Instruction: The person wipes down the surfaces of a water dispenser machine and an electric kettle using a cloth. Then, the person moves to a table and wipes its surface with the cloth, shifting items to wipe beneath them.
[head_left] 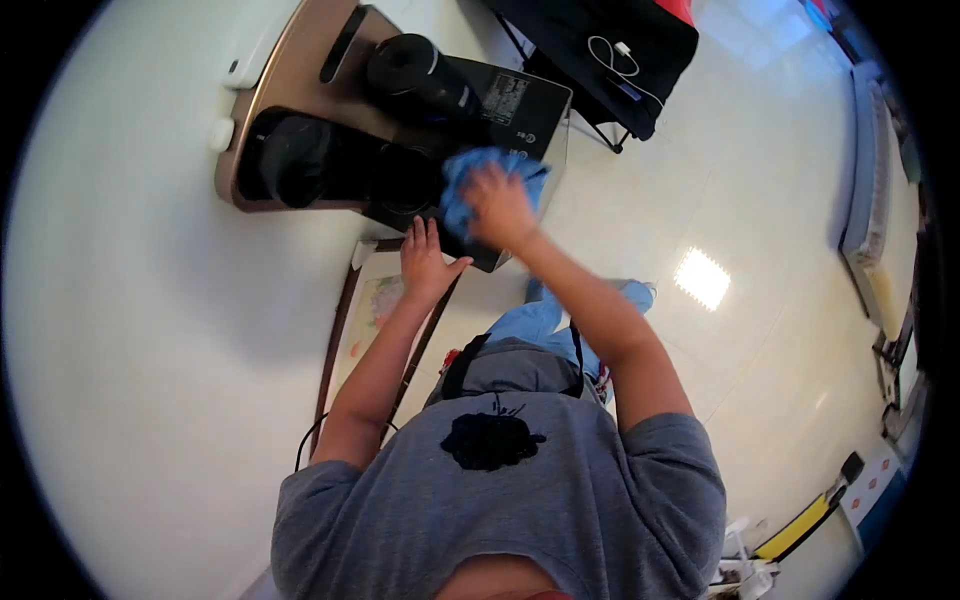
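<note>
A blue cloth (535, 172) lies bunched on the right part of a black box-like surface (548, 97). My right hand (497, 207) presses on the cloth, its fingers curled into it and slightly blurred. Further left, my left hand (430, 265) rests on the near edge of the black surface, fingers spread and holding nothing. Two dark round objects stand beyond my hands: one (410, 75) near the top and another (292, 160) on the brown-edged stand (232, 180) at the left.
A framed picture (375, 310) leans below the stand. A black folding chair (610, 60) with a white cable (625, 70) stands at the top right. Along the far right is a sofa-like seat (880, 220); a yellow and black object (800, 525) lies at the lower right.
</note>
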`<state>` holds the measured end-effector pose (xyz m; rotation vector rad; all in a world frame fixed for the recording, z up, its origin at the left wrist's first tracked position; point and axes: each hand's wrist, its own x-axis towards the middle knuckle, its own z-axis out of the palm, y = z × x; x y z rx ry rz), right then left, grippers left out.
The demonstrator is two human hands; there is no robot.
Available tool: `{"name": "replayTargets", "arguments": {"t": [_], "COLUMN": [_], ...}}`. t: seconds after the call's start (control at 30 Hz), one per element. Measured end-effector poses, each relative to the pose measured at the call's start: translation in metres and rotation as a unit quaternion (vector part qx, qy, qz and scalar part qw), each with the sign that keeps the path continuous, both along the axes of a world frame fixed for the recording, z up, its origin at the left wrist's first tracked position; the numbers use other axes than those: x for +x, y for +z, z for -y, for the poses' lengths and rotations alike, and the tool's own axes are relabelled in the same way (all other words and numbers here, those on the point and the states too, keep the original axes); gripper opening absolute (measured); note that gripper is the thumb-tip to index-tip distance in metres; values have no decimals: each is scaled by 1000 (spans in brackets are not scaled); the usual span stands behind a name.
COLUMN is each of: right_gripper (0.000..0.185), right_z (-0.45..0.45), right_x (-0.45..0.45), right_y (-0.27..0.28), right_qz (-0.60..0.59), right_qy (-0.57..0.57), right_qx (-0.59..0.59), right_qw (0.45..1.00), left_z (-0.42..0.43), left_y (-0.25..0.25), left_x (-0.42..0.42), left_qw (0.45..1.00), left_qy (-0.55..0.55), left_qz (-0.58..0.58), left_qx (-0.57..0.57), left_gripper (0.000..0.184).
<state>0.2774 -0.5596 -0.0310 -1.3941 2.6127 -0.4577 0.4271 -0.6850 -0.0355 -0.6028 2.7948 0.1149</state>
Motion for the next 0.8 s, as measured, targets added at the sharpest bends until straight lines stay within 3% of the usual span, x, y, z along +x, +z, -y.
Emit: {"name": "replayTargets", "arguments": {"t": [0.07, 0.13, 0.2, 0.3, 0.4, 0.53, 0.6, 0.67, 0.8], "right_gripper": [61, 63, 60, 61, 61, 61, 64, 69, 72], "right_z": [-4, -11, -20, -24, -21, -14, -19, -23, -40], "right_x": [51, 63, 52, -4, -67, -88, -57, -7, 89], "right_y": [-5, -12, -18, -18, -28, -39, -41, -44, -50], "right_qz": [20, 29, 47, 0, -25, 16, 59, 201, 260], "right_qy": [67, 52, 25, -116, -285, -343, -362, -363, -309], "right_qx": [-37, -77, -126, -131, -279, -422, -437, -481, -486], "right_qw": [997, 995, 991, 985, 917, 839, 821, 772, 775], "left_z": [7, 13, 30, 20, 7, -2, -1, -2, 3], "left_y": [1, 14, 5, 21, 29, 22, 12, 5, 2], "left_x": [8, 16, 30, 21, -3, -27, -36, -38, -38], "left_qw": [997, 998, 986, 987, 988, 988, 990, 990, 990], "left_qy": [4, -13, -39, -43, -67, -90, -113, -122, -132], "left_qz": [-58, 0, -41, -60, -87, -86, -68, -50, -14], "left_qx": [54, 54, 160, 144, 112, 87, 55, 58, 45], "left_gripper": [98, 94, 90, 83, 81, 85, 84, 86, 90]}}
